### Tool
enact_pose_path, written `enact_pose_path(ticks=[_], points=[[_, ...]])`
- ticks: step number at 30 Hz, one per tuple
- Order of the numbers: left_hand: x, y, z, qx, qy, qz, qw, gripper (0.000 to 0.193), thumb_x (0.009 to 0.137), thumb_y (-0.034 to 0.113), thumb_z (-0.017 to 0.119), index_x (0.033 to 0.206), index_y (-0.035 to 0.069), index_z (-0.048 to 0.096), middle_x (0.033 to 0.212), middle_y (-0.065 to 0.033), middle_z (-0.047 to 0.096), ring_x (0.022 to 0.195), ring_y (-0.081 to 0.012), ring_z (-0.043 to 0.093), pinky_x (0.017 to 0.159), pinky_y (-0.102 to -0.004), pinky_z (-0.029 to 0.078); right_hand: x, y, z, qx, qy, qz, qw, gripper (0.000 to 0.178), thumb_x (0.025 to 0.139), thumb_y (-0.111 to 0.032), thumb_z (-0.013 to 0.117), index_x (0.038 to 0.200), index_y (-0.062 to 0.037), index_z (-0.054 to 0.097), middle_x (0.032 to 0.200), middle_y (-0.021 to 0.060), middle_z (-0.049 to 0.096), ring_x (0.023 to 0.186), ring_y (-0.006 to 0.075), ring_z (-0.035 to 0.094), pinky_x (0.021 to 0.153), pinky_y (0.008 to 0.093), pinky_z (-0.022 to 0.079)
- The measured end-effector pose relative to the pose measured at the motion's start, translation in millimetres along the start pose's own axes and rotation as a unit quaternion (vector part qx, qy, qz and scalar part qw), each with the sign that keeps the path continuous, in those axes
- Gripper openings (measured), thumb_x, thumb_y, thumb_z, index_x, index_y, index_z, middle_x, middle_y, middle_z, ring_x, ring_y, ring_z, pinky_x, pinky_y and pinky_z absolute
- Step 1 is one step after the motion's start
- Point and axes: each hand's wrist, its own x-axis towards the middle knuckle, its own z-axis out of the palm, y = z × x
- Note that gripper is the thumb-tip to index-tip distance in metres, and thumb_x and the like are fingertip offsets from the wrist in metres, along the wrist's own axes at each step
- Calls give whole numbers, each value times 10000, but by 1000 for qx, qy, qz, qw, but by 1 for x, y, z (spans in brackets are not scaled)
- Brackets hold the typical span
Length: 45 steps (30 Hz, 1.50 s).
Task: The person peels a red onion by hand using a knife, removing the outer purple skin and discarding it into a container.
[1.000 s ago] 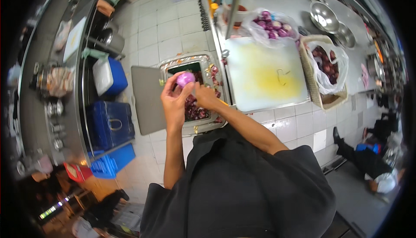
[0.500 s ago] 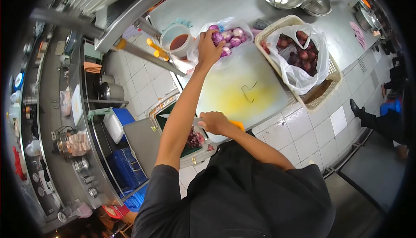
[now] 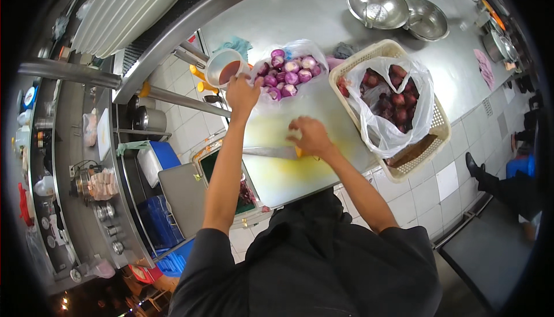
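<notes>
My left hand [image 3: 242, 93] reaches to the near rim of a white tub [image 3: 214, 66] of reddish-brown liquid, its thumb apart from its fingers. Whether it touches the tub or the bag edge beside it is unclear. Peeled purple onions [image 3: 291, 79] lie in an opened clear plastic bag [image 3: 309, 49], just right of that hand. A knife [image 3: 268, 152] lies flat on the yellow-stained white cutting board [image 3: 271, 184], blade pointing left. Just above its orange handle, my right hand [image 3: 312, 136] hovers with fingers loosely bent and apart, holding nothing.
To the right stands a cream plastic basket [image 3: 441, 129] with a white bag [image 3: 421, 115] of dark unpeeled onions. Steel bowls [image 3: 378, 5] sit farther back on the metal table [image 3: 300, 5]. A bin [image 3: 248, 216] with onion scraps is below the board's left edge; a metal rail [image 3: 184, 102] crosses at left.
My right hand has let go of the knife, which now lies on the board, and has moved up over it. My left hand has left the onions and shifted left to the tub.
</notes>
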Motion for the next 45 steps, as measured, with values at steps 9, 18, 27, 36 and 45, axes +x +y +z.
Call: enact_pose_path(ticks=[9,18,27,36,45], points=[[-4,-1,37,-82,-64,-290,951,673,833,521,630,1163,-62,565,1106,-315,637,1037,-452,631,919,-500,485,195,92,-73,-270,182,217,920,539,820,-409,684,1154,-2,573,1087,199,650,1012,409,636,871,484,504],[35,-4,-41,-128,210,-94,965,253,873,180,606,1067,20,628,914,-250,681,866,-437,648,768,-511,492,244,86,-158,-159,180,128,962,372,809,-223,608,1164,-118,644,1035,207,690,985,414,647,868,472,524],[-18,-48,-32,-178,128,-213,952,354,869,224,601,1132,-12,625,981,-270,681,937,-418,660,840,-468,495,191,52,-171,-149,160,48,974,281,764,-139,610,1023,-62,688,929,225,688,862,424,652,777,482,528],[9,-37,-42,-216,68,-230,946,461,858,325,635,1198,18,588,1015,-248,675,985,-392,654,867,-454,493,178,31,-183,-345,223,85,908,529,752,-247,764,1232,-109,591,1072,175,653,942,361,643,797,457,505],[-22,98,-73,-161,138,33,977,444,849,267,730,1219,64,591,1056,-111,615,1083,-284,589,859,-394,490,-12,-22,-4,-108,-91,44,989,424,769,-395,745,1046,-97,626,975,127,636,950,300,619,840,444,456]])
